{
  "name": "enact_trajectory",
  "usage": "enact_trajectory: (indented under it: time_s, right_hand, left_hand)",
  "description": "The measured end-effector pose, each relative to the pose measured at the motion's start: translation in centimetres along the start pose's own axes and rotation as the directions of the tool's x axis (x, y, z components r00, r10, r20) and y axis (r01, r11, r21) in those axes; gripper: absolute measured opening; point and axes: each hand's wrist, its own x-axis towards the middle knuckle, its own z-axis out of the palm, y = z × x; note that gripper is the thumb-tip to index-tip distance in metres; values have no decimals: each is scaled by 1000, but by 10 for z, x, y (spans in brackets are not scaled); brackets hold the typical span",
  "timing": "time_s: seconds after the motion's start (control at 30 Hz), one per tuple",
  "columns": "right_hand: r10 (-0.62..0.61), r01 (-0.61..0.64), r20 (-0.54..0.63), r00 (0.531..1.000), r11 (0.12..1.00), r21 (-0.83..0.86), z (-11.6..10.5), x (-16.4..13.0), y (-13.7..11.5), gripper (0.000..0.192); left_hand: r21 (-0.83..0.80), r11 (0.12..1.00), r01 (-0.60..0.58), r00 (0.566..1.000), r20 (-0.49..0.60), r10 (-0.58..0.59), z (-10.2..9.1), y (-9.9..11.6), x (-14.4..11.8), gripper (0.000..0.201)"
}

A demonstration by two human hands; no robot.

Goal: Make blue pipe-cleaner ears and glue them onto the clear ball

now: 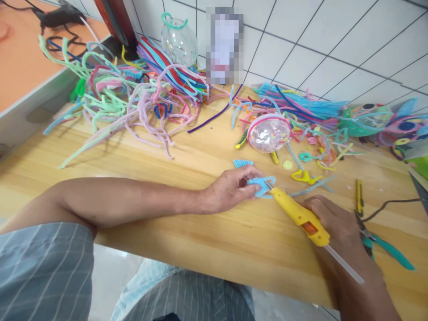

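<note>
My left hand [227, 189] pinches a small light-blue piece of bent pipe cleaner [260, 186] just above the wooden table [187, 232]. My right hand [334, 218] is wrapped round a yellow hot glue gun [297, 214], and a clear glue stick [344, 264] sticks out of its back end. The gun's nozzle meets the blue piece close to my left fingertips; whether glue is coming out is too small to tell. Just beyond my left hand lies another ribbed light-blue piece [243, 163].
A clear plastic ball [269, 133] with a pink rim sits mid-table. Tangled pipe cleaners [133, 98] fill the back left, and a blue bundle [301, 102] lies at the back right. Teal-handled pliers [391, 249] and a yellow cutter [359, 198] lie right of my right hand.
</note>
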Motion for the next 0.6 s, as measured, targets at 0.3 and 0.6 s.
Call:
enact_trajectory:
  time_s: [0.3,0.6]
  right_hand:
    - [12,-12,-1,1000,1000,3,-1,1,-2,24]
    - [-48,48,-9,999,999,2,0,0,8,18]
  left_hand:
    - [31,999,11,1000,-8,-11,-1,3,-1,22]
    - [33,999,12,1000,-5,-12,-1,2,-1,23]
